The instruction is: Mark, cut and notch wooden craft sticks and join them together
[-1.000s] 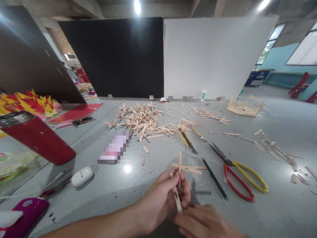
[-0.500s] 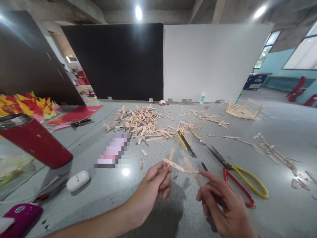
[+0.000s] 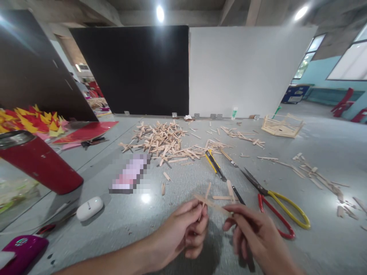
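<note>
My left hand (image 3: pixel 192 225) pinches two crossed wooden craft sticks (image 3: pixel 212 205) above the grey table. Thumb and index finger of my right hand (image 3: pixel 252 229) close on the right end of the longer stick. Just beyond the right fingertips, another pair of crossed sticks (image 3: pixel 223 198) shows; whether it lies on the table or touches that hand I cannot tell. A black pen-like tool (image 3: pixel 238 195) is partly covered by the right hand. Past it lie a yellow utility knife (image 3: pixel 215 165) and scissors (image 3: pixel 268 193) with red and yellow handles.
A heap of joined craft sticks (image 3: pixel 162 139) lies farther back, with loose sticks (image 3: pixel 243 134) to its right. At left stand a red tumbler (image 3: pixel 43 164), a white case (image 3: pixel 90 209) and a purple tool (image 3: pixel 24 244). A stick-built frame (image 3: pixel 282 128) sits back right.
My left hand has shifted right and turned its crossed sticks. My right hand has moved left and down, onto the stick's end. The other crossed pair is angled differently.
</note>
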The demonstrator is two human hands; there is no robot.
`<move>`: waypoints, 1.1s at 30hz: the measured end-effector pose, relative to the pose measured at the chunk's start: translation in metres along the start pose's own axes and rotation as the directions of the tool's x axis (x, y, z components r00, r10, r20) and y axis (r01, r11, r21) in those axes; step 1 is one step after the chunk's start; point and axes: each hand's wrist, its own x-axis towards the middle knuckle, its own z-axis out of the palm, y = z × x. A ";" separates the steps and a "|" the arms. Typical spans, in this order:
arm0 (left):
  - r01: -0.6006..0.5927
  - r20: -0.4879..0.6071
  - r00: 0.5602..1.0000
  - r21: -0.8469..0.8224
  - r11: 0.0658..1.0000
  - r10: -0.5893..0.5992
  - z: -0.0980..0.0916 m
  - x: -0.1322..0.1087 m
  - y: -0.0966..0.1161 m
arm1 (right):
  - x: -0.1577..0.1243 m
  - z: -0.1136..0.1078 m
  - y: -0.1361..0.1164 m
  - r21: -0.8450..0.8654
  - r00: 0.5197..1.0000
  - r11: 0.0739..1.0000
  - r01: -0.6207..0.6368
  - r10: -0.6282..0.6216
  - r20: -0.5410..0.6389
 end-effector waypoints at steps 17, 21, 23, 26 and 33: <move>-0.278 -0.085 0.951 0.181 0.943 0.297 -0.002 0.006 -0.019 | 0.003 0.003 -0.003 -0.147 0.984 0.983 -0.107 0.126 0.128; -0.226 -0.064 0.969 0.141 0.964 0.237 -0.001 0.004 -0.030 | 0.002 0.009 0.001 -0.125 0.976 0.986 -0.112 0.133 0.173; -0.228 -0.060 0.969 0.144 0.963 0.239 0.000 0.003 -0.031 | 0.001 0.010 0.002 -0.117 0.978 0.987 -0.114 0.133 0.163; -0.234 -0.063 0.967 0.147 0.961 0.245 0.002 0.003 -0.030 | 0.000 0.010 0.003 -0.104 0.977 0.988 -0.116 0.133 0.169; -0.255 -0.073 0.962 0.114 0.960 0.264 0.002 0.005 -0.030 | 0.000 0.011 0.003 -0.107 0.978 0.988 -0.109 0.126 0.167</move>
